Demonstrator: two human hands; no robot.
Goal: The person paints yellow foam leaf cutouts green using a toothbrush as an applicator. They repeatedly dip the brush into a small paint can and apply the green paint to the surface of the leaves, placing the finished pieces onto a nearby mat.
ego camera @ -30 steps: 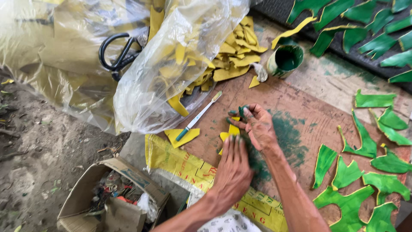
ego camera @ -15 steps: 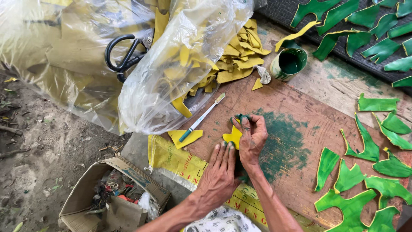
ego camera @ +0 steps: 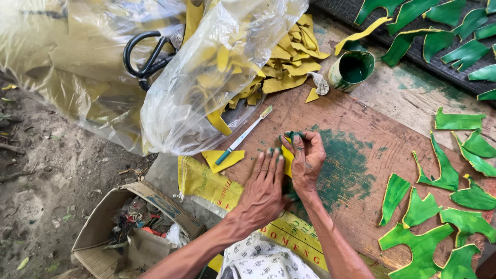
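My left hand (ego camera: 264,185) lies flat on the wooden board (ego camera: 361,119), green-stained fingertips pressing on a small yellow cut-out piece (ego camera: 287,159). Only a strip of that piece shows between my hands. My right hand (ego camera: 309,159) is curled just right of it, pinching a small green-stained dauber (ego camera: 292,136) over the piece's top edge. A patch of green paint (ego camera: 346,165) stains the board beside my right hand.
A toothbrush (ego camera: 243,137) and a yellow triangle (ego camera: 222,159) lie left of my hands. Behind them are a clear bag of yellow pieces (ego camera: 206,77), black scissors (ego camera: 147,54) and a green-paint can (ego camera: 354,70). Green-painted pieces (ego camera: 444,206) cover the right side. A cardboard box (ego camera: 134,227) sits lower left.
My left hand has slid forward over the yellow piece, covering most of it. My right hand has stayed at the piece's top edge with the dauber.
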